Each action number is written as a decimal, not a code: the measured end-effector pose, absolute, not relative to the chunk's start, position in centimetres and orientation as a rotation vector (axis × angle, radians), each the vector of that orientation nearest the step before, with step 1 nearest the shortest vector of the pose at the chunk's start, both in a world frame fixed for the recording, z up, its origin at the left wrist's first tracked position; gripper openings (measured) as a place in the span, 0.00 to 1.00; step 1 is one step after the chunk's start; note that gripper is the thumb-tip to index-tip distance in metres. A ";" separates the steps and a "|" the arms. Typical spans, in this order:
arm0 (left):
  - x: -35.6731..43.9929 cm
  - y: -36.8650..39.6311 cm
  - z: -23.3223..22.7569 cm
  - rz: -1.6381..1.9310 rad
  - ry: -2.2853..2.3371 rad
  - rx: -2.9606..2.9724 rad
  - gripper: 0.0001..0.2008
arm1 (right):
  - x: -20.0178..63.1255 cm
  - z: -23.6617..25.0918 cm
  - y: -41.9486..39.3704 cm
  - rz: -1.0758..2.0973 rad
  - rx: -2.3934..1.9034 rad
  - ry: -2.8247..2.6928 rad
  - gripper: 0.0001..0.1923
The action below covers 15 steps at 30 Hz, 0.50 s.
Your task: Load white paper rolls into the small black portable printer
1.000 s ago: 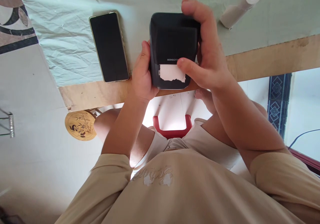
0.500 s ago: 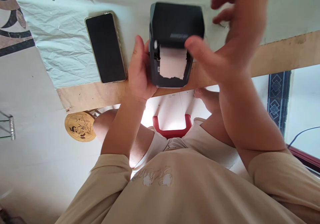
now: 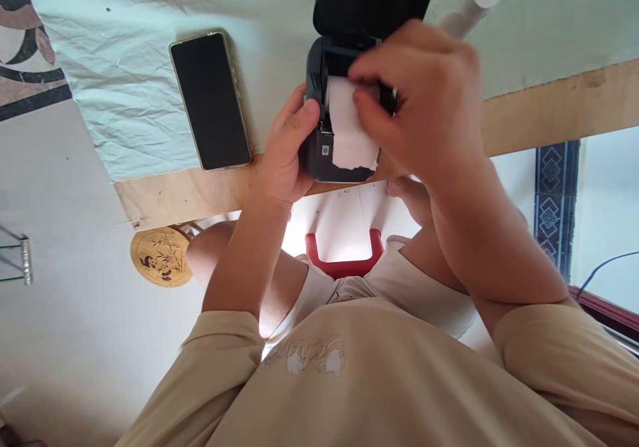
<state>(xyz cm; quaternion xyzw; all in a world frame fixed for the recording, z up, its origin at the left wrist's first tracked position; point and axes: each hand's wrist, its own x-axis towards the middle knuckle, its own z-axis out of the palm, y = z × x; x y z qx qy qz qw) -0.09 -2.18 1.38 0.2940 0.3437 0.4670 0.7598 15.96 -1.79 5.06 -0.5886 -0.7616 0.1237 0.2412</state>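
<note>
Since the earlier frame, the printer (image 3: 324,148) lid is swung fully open. At the counter (image 3: 549,108) edge, it is steadied by the left hand (image 3: 284,154); the paper (image 3: 349,134) is pinched by the right hand (image 3: 419,101), not yet removed.

Wooden tabletop (image 3: 549,111) with a wrinkly pale green cloth (image 3: 114,88) over most of it. Under its near edge there's a white floor (image 3: 60,247), a red stool (image 3: 344,261) and a round bamboo-print seat (image 3: 160,257). Patterned dark tile strip (image 3: 554,194) just past the tabletop's edge. Bright daylight.
</note>
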 end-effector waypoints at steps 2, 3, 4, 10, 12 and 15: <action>-0.2 -2.1 1.6 1.014 0.743 0.685 0.09 | 15.7 5.1 -1.9 0.385 -1.667 -2.112 0.12; -0.2 -2.1 1.6 1.017 0.746 0.700 0.09 | 15.6 5.2 -1.9 0.399 -1.686 -2.119 0.11; -0.2 -2.2 1.6 1.013 0.755 0.712 0.09 | 15.5 5.3 -1.9 0.415 -1.701 -2.133 0.11; 0.0 -2.2 1.3 1.024 0.789 0.711 0.10 | 16.3 6.4 -2.1 0.619 -1.657 -2.094 0.11; 0.0 -2.1 1.2 1.049 0.808 0.670 0.10 | 17.0 6.6 -2.1 0.778 -1.464 -1.991 0.11; 0.0 -1.9 0.9 1.069 0.863 0.594 0.10 | 18.2 6.4 -1.6 0.987 -1.092 -1.621 0.14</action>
